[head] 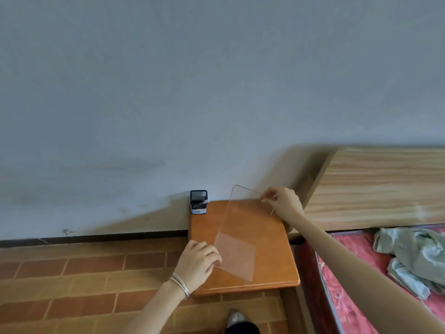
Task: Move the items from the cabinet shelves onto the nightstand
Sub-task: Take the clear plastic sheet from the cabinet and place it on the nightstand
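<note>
The fingers [269,198] of the right hand [285,204] pinch the top edge of a clear plastic sheet [240,220], and the left hand [196,260] curls on its lower corner. The sheet is thin, stiff and bent, with rounded corners. Its frosted foot is on or just above the smooth wooden nightstand [274,251]. A black mesh holder [198,201] already stands at the back corner, so I judge the task partly done; the cabinet is not in view

bed [385,189] runs off the right edge — label on the black box [198,202] unreadably small.

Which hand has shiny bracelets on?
The left hand, gripping the clear stand low down: silver bangles circle its wrist. The right hand, pinching the top, has none.
</note>
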